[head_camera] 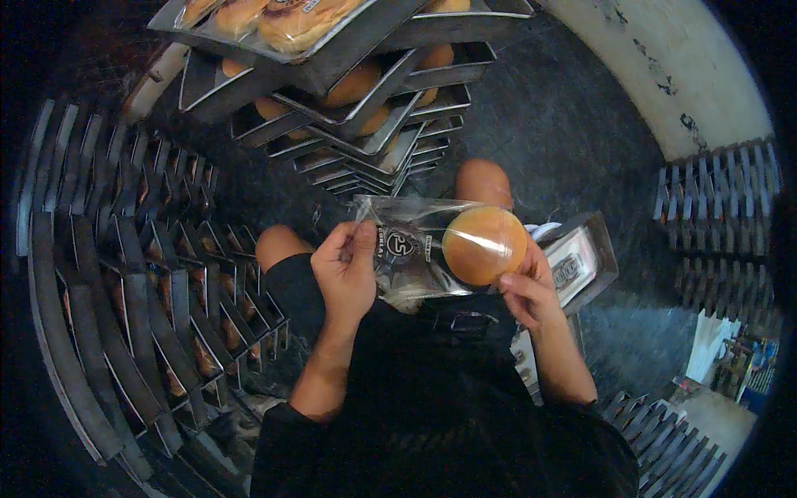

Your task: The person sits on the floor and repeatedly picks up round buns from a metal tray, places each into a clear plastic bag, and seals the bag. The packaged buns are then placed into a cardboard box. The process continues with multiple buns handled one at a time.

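Note:
A clear printed plastic bag (405,249) is stretched between my hands above my lap. My left hand (348,261) pinches the bag's left end between thumb and fingers. A round golden bun (484,246) lies at the bag's right end, with shiny film across its face. My right hand (529,286) grips the bun from its lower right side, the fingers partly hidden behind it. Just right of that hand, a metal tray (607,252) holds a stack of printed plastic bags (573,264).
Ahead rises a crisscross stack of metal trays (348,81) with buns inside and bagged buns (305,25) on top. More stacked trays (149,311) with bread stand close at my left. Further tray stacks (716,199) are at the right and lower right (666,448). A pale wall (685,75) curves along the upper right.

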`<state>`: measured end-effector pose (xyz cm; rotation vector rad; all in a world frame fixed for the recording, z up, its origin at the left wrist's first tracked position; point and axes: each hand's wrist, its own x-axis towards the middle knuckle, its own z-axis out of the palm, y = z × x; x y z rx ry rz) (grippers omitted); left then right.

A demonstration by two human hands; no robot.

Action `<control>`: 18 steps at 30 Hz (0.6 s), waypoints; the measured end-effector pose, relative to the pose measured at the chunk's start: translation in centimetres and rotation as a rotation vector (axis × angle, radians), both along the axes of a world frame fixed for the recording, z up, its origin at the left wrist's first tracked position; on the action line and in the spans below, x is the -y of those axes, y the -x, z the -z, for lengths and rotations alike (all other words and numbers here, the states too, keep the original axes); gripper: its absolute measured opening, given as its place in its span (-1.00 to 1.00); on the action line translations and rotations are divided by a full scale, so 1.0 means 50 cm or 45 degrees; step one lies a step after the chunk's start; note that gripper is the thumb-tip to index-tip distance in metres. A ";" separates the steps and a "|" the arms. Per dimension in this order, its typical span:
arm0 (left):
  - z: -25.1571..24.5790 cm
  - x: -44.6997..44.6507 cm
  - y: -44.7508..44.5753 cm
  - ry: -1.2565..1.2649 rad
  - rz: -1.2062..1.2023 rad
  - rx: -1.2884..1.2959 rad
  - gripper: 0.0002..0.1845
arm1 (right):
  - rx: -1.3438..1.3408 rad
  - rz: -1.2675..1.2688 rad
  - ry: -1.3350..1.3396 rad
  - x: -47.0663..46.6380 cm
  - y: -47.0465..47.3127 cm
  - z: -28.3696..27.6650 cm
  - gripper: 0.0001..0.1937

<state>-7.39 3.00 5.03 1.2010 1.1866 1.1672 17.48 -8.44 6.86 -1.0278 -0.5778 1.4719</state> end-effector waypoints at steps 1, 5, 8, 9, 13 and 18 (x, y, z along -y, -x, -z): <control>-0.006 -0.002 0.000 -0.002 0.012 0.004 -0.78 | 0.006 -0.015 0.010 -0.004 -0.001 -0.002 -0.30; -0.004 -0.003 -0.002 -0.153 0.036 -0.056 -0.81 | -0.327 -0.089 0.218 -0.024 0.001 -0.002 -0.34; -0.004 -0.013 0.000 -0.024 0.152 -0.325 -0.61 | 0.236 -0.096 0.053 -0.026 0.027 -0.023 -0.41; -0.006 -0.006 -0.003 0.122 0.243 0.055 -0.47 | 0.558 -0.099 -0.071 -0.028 0.044 -0.036 -0.43; -0.040 0.031 -0.027 0.262 0.723 1.212 0.07 | 1.619 -0.136 -0.846 -0.064 0.114 -0.087 -0.37; -0.117 0.007 -0.082 0.240 0.256 1.446 0.01 | 1.737 -0.147 -0.900 -0.064 0.159 -0.091 -0.39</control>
